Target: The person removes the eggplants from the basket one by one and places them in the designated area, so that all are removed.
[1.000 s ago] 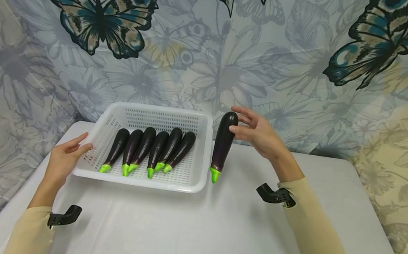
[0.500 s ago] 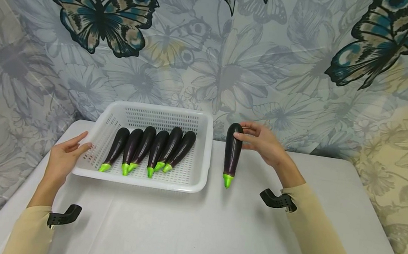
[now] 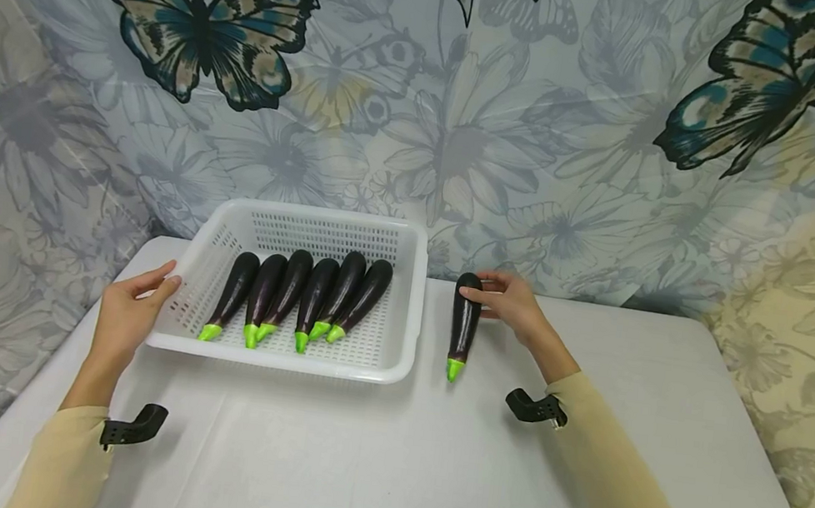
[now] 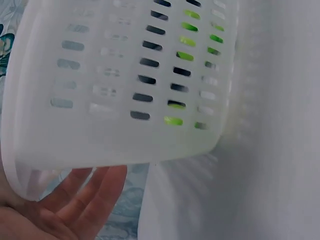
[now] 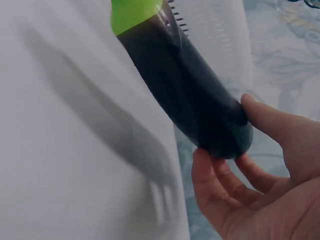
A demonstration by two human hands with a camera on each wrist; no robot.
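Note:
A white perforated plastic basket [image 3: 410, 321] stands at the back left of the table, with several dark purple eggplants [image 3: 312, 293] side by side in it, green ends toward me. At its left end my left hand [image 3: 125, 314] holds the rim; in the left wrist view the fingers [image 4: 100, 197] reach under it. Right of the basket, my right hand [image 3: 518, 307] pinches one more eggplant [image 3: 465, 323] by its rounded dark end, thumb on one side and fingers on the other. Its green tip points toward me, and in the right wrist view its shadow falls apart from it.
A white cloth covers the table [image 3: 324, 454]. Behind it hangs a backdrop [image 3: 457, 151] printed with flowers and butterflies, close behind the basket's far rim. Each wrist carries a black camera mount [image 3: 535, 407].
My right hand has moved the eggplant to the right, away from the basket, and lowered it toward the table. My left hand has stayed at the basket's rim.

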